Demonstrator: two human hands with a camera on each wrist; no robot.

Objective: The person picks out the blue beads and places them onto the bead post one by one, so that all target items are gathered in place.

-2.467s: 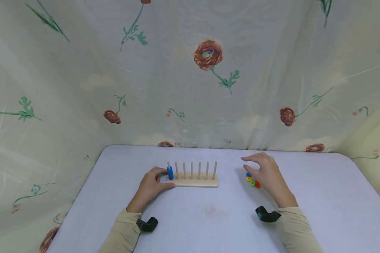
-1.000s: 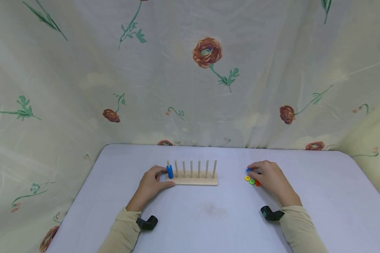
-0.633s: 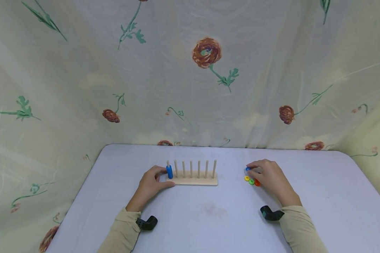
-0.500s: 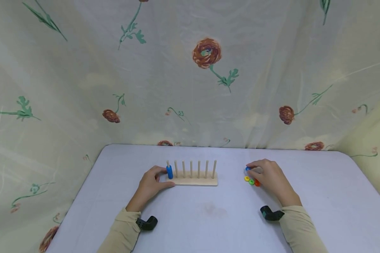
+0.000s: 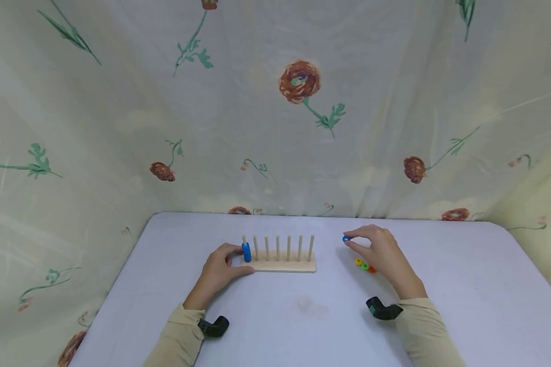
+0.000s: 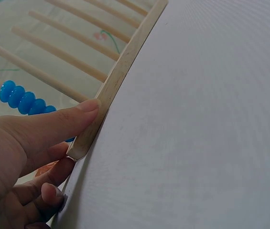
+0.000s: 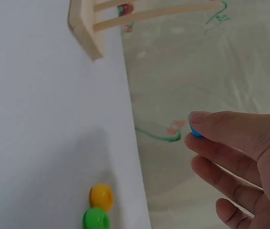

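A pale wooden peg rack (image 5: 284, 266) with a row of upright pegs stands on the table. Its leftmost peg carries a stack of blue beads (image 5: 246, 252), seen as several rings in the left wrist view. My left hand (image 5: 220, 267) grips the rack's left end, thumb on the front edge and fingers behind. Off to the right of the rack, my right hand (image 5: 378, 252) pinches a single blue bead (image 5: 346, 238) between thumb and index finger, raised above the table. In the right wrist view the thumb covers most of that bead.
Below the right hand lie a yellow bead (image 5: 358, 261), a green bead (image 5: 365, 266) and a red bead (image 5: 372, 269) on the white table (image 5: 303, 326). A flowered curtain (image 5: 349, 188) hangs behind the table's far edge.
My right hand came down to the loose beads, took hold of the blue one, and has lifted it up and to the left. My left hand has stayed on the rack.
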